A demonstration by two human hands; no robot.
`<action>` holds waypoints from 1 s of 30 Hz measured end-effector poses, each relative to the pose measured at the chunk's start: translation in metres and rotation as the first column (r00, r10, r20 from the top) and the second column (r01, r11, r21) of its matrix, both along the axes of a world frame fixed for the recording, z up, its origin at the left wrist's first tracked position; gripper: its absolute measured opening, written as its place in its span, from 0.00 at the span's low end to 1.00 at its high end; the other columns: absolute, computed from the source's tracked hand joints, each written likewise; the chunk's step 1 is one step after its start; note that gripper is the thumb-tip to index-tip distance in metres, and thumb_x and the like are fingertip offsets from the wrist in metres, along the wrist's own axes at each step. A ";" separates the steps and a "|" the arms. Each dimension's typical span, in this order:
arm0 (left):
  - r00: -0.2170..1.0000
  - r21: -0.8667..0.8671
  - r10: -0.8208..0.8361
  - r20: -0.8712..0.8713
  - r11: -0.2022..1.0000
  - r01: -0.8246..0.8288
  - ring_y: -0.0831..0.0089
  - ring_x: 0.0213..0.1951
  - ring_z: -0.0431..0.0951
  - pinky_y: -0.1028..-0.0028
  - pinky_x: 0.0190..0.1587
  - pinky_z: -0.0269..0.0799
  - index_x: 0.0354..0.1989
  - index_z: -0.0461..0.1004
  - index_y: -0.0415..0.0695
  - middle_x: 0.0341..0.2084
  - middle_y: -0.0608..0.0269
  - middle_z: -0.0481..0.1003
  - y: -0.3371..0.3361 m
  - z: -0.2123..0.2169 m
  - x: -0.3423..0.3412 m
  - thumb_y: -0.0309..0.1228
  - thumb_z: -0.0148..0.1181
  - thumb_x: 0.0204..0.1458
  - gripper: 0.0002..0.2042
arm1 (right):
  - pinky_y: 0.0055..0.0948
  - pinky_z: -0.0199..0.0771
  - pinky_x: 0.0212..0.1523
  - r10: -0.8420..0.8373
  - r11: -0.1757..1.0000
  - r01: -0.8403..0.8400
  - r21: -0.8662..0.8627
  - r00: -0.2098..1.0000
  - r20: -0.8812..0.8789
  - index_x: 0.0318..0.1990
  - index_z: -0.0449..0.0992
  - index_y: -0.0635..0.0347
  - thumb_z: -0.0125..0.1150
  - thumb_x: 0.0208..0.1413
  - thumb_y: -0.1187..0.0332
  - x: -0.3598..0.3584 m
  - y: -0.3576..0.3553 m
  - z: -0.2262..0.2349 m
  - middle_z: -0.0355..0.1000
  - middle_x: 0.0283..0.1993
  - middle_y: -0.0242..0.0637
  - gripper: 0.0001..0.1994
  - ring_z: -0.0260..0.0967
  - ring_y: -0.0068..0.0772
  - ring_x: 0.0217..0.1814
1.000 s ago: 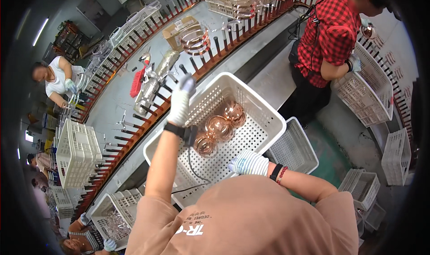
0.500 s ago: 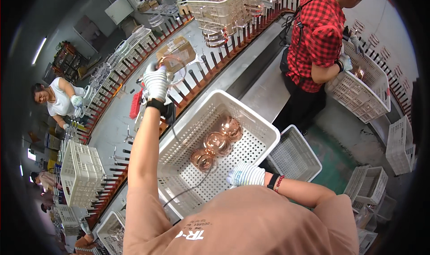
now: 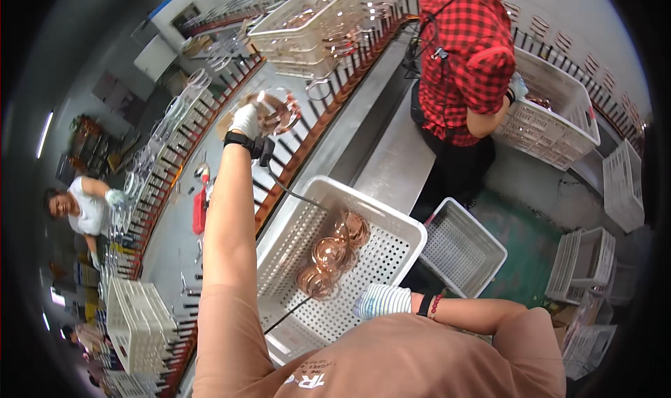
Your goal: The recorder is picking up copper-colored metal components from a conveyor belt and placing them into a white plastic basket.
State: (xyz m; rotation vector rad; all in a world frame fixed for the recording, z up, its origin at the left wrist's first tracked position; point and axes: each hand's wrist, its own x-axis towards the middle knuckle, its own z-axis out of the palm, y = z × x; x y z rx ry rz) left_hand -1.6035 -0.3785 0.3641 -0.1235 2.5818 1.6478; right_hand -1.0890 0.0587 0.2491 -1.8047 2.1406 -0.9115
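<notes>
My left hand (image 3: 246, 120), in a white work glove with a black wrist strap, is stretched out over the rail of dark pegs. Its fingers are closed on a shiny copper-coloured coil (image 3: 281, 112), blurred by motion. My right hand (image 3: 384, 301), in a striped glove, is closed over the near right edge of a white perforated crate (image 3: 381, 254); its fingertips are partly hidden. Inside that crate several round copper-coloured coils (image 3: 328, 253) lie in a slanting row. A dark cable crosses over them from my left wrist.
A red brush-like object (image 3: 200, 209) lies on the metal bench left of my arm. At the back a white crate (image 3: 307, 31) holds more coils. A co-worker in a checked shirt (image 3: 465, 62) stands right. Another white crate (image 3: 465, 247) sits on the green floor.
The view has shifted, so the crate and coils appear lower. My left hand, holding the coil, now reaches farther along the peg rail. My right hand stays at the crate edge.
</notes>
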 end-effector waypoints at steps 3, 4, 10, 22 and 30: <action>0.899 0.410 0.078 0.432 0.870 -0.272 0.53 0.39 0.81 0.46 0.38 0.79 0.56 0.73 0.48 0.45 0.52 0.80 0.164 -0.053 -0.023 0.43 0.50 0.62 0.19 | 0.48 0.76 0.32 -0.270 0.948 0.286 -0.136 0.955 0.125 0.32 0.80 0.61 0.54 0.57 0.69 -0.007 0.009 -0.033 0.75 0.26 0.51 0.09 0.76 0.55 0.30; 0.883 0.483 0.071 0.463 0.815 -0.319 0.50 0.38 0.81 0.50 0.44 0.79 0.54 0.74 0.44 0.44 0.50 0.81 0.152 -0.042 -0.006 0.36 0.51 0.58 0.17 | 0.48 0.76 0.32 -0.241 0.957 0.262 -0.125 0.957 0.164 0.32 0.79 0.61 0.54 0.57 0.69 -0.007 0.008 -0.028 0.75 0.26 0.51 0.08 0.76 0.55 0.30; 0.978 0.070 0.208 -0.021 0.976 -0.206 0.63 0.34 0.81 0.68 0.42 0.77 0.43 0.81 0.37 0.34 0.55 0.82 0.126 0.042 0.088 0.28 0.64 0.50 0.13 | 0.45 0.73 0.31 -0.135 0.990 0.133 -0.056 0.990 -0.034 0.30 0.77 0.56 0.55 0.58 0.66 -0.013 0.014 0.006 0.73 0.23 0.45 0.08 0.75 0.52 0.26; 0.950 -0.308 -0.297 -0.099 0.917 0.255 0.62 0.44 0.80 0.63 0.48 0.76 0.56 0.76 0.43 0.42 0.55 0.81 0.165 0.014 0.395 0.40 0.61 0.60 0.19 | 0.45 0.75 0.37 0.005 0.991 0.029 0.134 0.969 -0.246 0.39 0.79 0.57 0.56 0.59 0.62 -0.002 -0.004 0.022 0.77 0.32 0.40 0.10 0.78 0.47 0.37; 0.959 -0.613 -0.045 0.280 0.761 0.214 0.50 0.44 0.84 0.57 0.49 0.78 0.44 0.84 0.44 0.41 0.45 0.83 0.087 -0.137 0.516 0.34 0.56 0.52 0.15 | 0.45 0.79 0.39 0.028 0.887 0.099 0.452 0.964 -0.265 0.41 0.82 0.50 0.59 0.55 0.66 0.010 -0.004 0.011 0.81 0.35 0.40 0.09 0.80 0.45 0.39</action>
